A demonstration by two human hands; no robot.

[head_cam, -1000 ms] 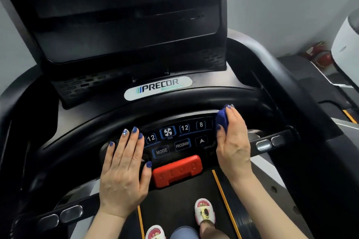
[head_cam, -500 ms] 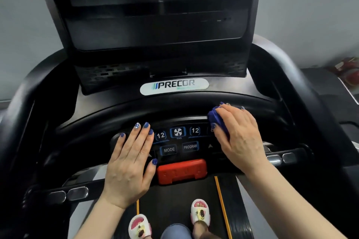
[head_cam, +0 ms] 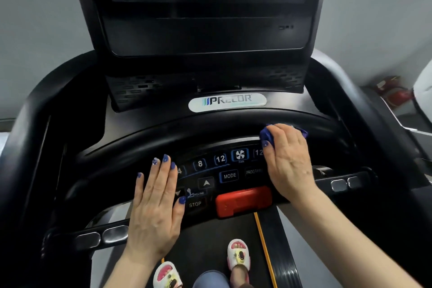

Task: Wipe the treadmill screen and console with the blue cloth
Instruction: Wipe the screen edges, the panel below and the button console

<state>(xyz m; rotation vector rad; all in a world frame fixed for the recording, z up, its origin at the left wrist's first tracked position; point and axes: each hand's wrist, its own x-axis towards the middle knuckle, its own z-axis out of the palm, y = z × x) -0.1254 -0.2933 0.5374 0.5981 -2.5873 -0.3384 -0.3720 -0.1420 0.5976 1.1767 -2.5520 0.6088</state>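
Small crumpled blue cloth (head_cam: 266, 134) was bunched under right hand (head_cam: 288, 161), fingers curled over it, pressed on curved black plastic console rim (head_cam: 187, 133) above button panel (head_cam: 224, 170). Left hand (head_cam: 155, 208) was laid flat, fingers straight, nothing held, on panel's left edge. Dark glossy treadmill screen (head_cam: 205, 33) was left untouched above. Cloth judged soft, light, easily wadded; best gripped as pad under palm.

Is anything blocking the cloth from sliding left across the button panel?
Yes. The left hand rests flat on the panel's left end. Between it and the blue cloth under the right hand, nothing stands.
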